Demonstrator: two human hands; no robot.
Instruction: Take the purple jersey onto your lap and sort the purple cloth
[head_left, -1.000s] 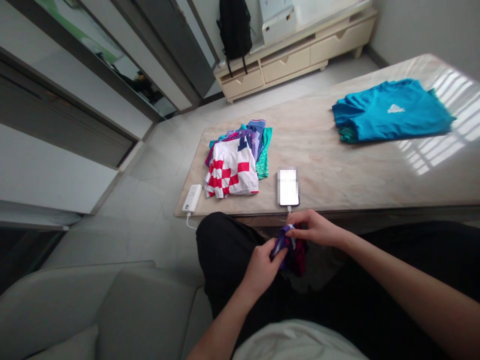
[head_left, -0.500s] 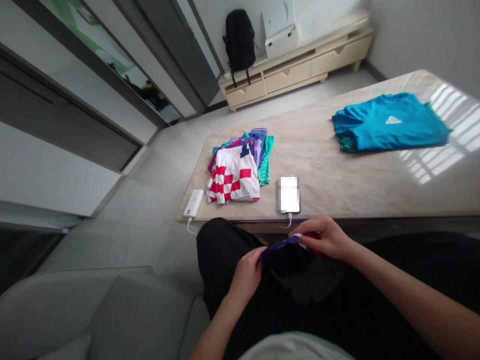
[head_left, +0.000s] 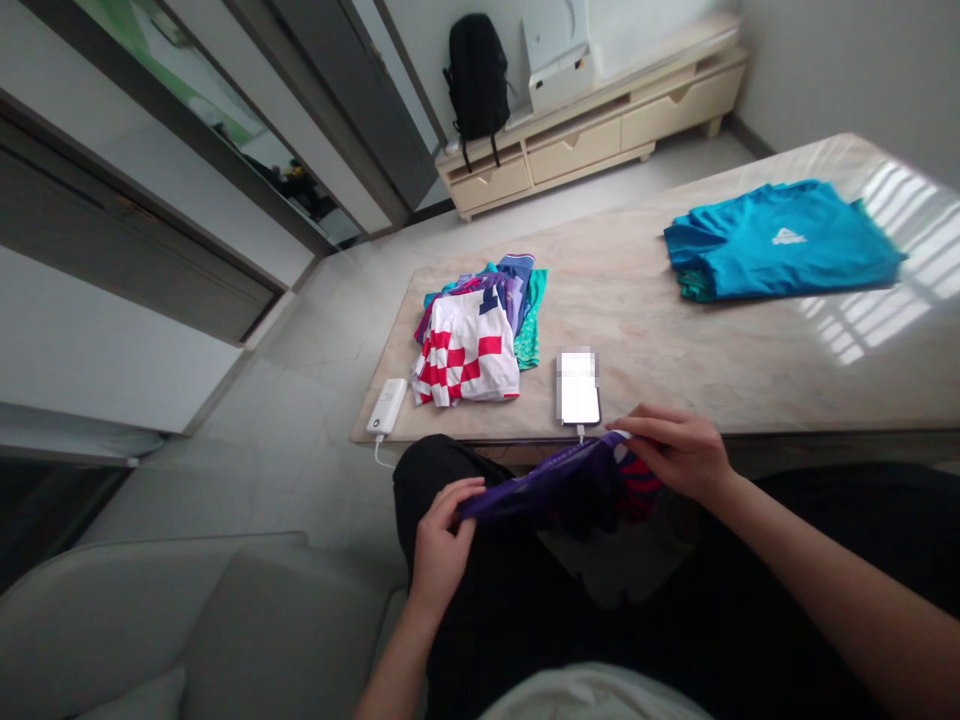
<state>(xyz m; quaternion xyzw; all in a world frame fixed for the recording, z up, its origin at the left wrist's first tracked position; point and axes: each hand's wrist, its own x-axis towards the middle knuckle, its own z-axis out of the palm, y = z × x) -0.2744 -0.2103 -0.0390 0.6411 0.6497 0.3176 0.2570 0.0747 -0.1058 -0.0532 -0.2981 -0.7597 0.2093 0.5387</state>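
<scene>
A purple garment [head_left: 555,480] with red and dark parts stretches across my lap, just below the table's near edge. My left hand [head_left: 441,540] pinches its left end over my black-trousered knee. My right hand [head_left: 679,450] grips its right end near the table edge. The cloth hangs slack between both hands, and its lower part is bunched and dark.
The marble table [head_left: 675,340] carries a pile of folded clothes topped by a red-and-white checked shirt [head_left: 469,350], a phone [head_left: 577,387] on a cable, a white power bank [head_left: 386,405] and a folded blue shirt [head_left: 780,240]. A grey sofa [head_left: 202,630] is at my left. A low cabinet [head_left: 600,125] with a black backpack [head_left: 476,75] stands behind.
My hands have moved apart, left hand down-left and right hand to the right, spreading the purple garment from a bunched lump into a long strip.
</scene>
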